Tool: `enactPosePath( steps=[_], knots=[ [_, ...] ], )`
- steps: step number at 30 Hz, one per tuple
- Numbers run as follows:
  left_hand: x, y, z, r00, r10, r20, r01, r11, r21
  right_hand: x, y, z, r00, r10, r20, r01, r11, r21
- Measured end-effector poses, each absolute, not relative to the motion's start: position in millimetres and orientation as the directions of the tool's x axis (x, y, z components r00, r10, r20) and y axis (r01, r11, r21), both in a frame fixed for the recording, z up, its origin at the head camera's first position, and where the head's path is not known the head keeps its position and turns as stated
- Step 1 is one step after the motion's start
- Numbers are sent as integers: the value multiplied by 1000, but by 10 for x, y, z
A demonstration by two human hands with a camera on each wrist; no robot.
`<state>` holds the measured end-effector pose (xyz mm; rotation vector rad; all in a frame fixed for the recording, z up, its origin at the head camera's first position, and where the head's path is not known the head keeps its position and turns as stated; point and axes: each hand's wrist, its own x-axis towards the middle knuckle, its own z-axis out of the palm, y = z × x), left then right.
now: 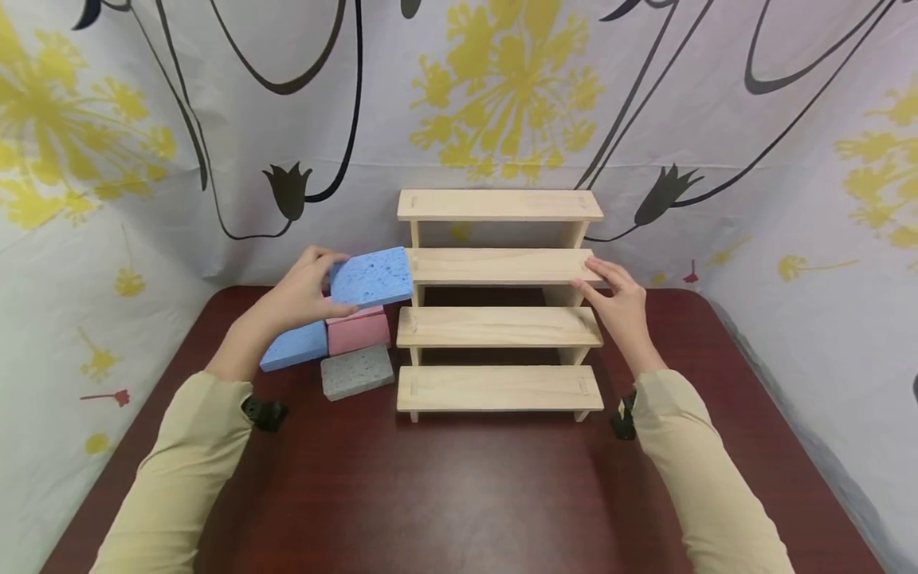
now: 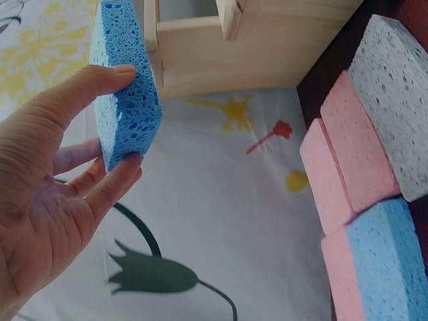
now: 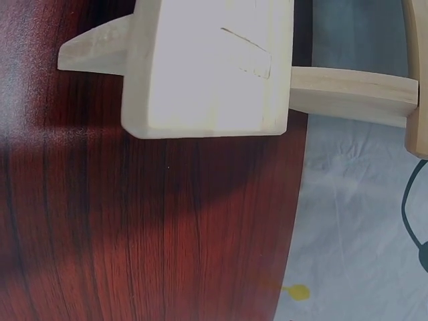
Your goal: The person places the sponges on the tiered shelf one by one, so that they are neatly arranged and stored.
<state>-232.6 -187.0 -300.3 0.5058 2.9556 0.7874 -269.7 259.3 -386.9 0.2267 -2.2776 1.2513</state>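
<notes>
A blue sponge (image 1: 371,277) is pinched between the thumb and fingers of my left hand (image 1: 304,288), raised beside the left end of the second shelf from the top. In the left wrist view the thumb presses one face of that sponge (image 2: 127,87), with fingertips under its lower edge. My right hand (image 1: 618,307) touches the right end of the same shelf (image 1: 502,265) on a wooden four-step stand (image 1: 500,388); how firmly it holds cannot be told. The right wrist view shows no part of the hand, only a wooden step (image 3: 207,73) of the stand.
Left of the stand lie a blue sponge (image 1: 296,345), pink sponges (image 1: 358,331) and a grey sponge (image 1: 357,371), close together on the dark red table (image 1: 459,486). A patterned cloth (image 1: 344,119) hangs behind the stand and along both sides.
</notes>
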Motion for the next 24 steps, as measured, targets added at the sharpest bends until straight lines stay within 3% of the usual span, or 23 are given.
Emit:
enactPosePath(
  steps=[24],
  knots=[
    [-2749,-859,-2628,-869,482,111,475,750,460,-2692,2585,-3895,-833,113,542,-386,583,-715]
  ],
)
